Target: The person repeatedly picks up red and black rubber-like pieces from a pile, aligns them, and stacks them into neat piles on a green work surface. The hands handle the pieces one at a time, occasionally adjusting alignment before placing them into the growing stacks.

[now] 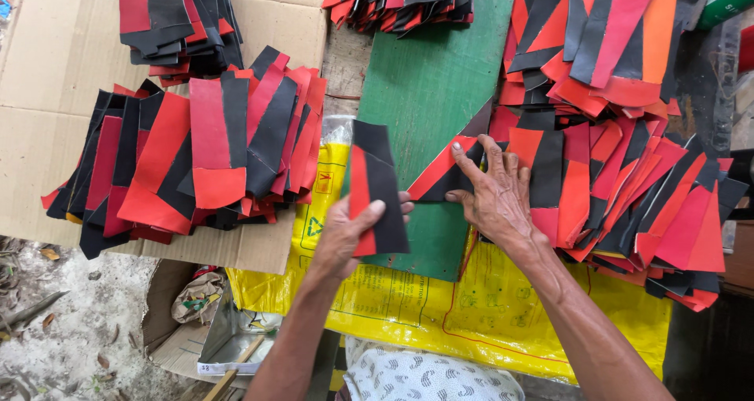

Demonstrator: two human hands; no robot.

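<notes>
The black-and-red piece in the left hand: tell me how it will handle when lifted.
The black-and-red piece stands upright in the left hand, pinched only at its lower edge, so it is probably fairly stiff. It looks thin and flat, likely light. Its surface looks smooth, so it may slip.

The red-and-black piece stands almost upright in the middle of the frame, a little below centre. It is a flat, long patch of thin sheet material: mostly black, with a narrow red strip along its left side. It looks folded, one black flap lying over the other. Its lower edge is pinched in the left hand, the thumb pressing on the front.

A second red-and-black piece lies flat on the green board, just right of centre. It is slanted, with a red diagonal band beside black. The fingers of the right hand rest on its right end.
</notes>
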